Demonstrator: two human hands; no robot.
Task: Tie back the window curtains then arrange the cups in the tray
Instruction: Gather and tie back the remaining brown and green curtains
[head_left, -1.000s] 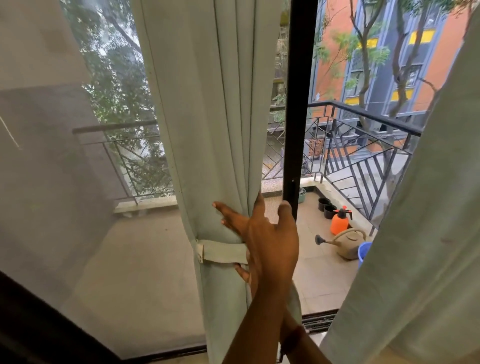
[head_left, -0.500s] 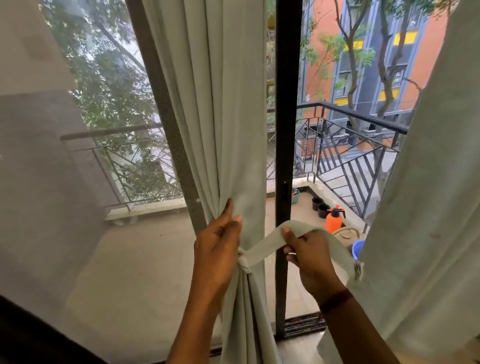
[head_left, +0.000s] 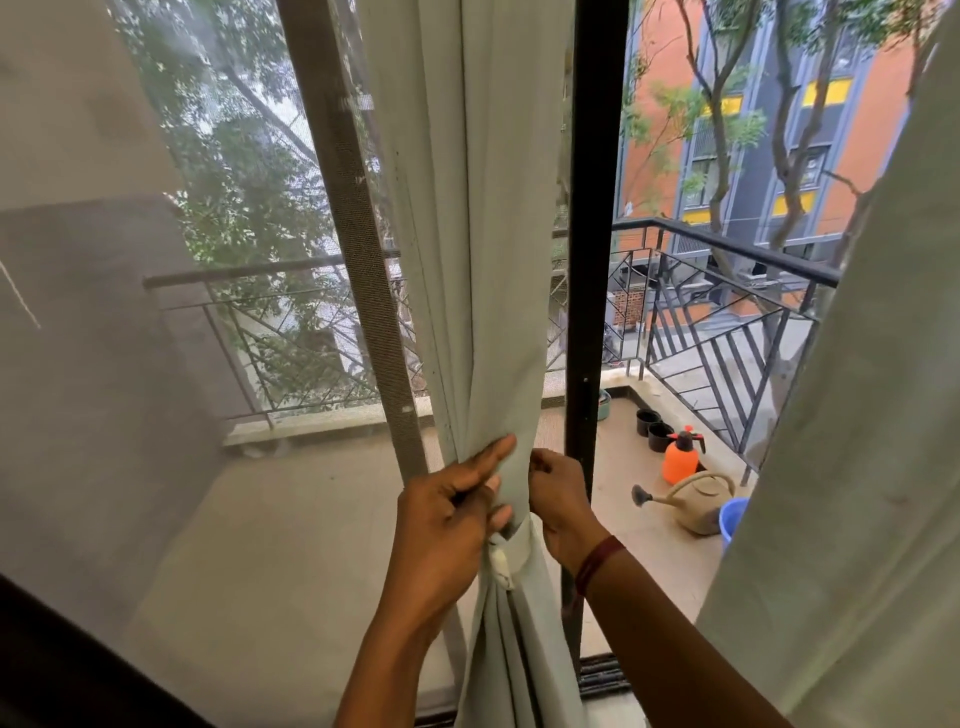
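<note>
A pale green curtain (head_left: 483, 234) hangs in the middle of the window, gathered into a narrow bunch at hand height. A matching fabric tieback (head_left: 501, 558) wraps the bunch, mostly hidden by my fingers. My left hand (head_left: 447, 519) pinches the gathered folds from the left. My right hand (head_left: 558, 493) is closed on the curtain's right side at the tieback. A second pale curtain (head_left: 852, 467) hangs loose at the right edge. No cups or tray are in view.
A black window frame post (head_left: 595, 260) stands just right of the gathered curtain. A mesh screen (head_left: 130, 364) covers the left pane. Outside on the balcony lie an orange sprayer (head_left: 680, 457), a watering can (head_left: 696, 499), black pots and a blue bucket (head_left: 732, 519).
The tieback strip that my right hand held out to the right half a second ago is now drawn tight around the curtain. Both hands have come together at the gathered bunch.
</note>
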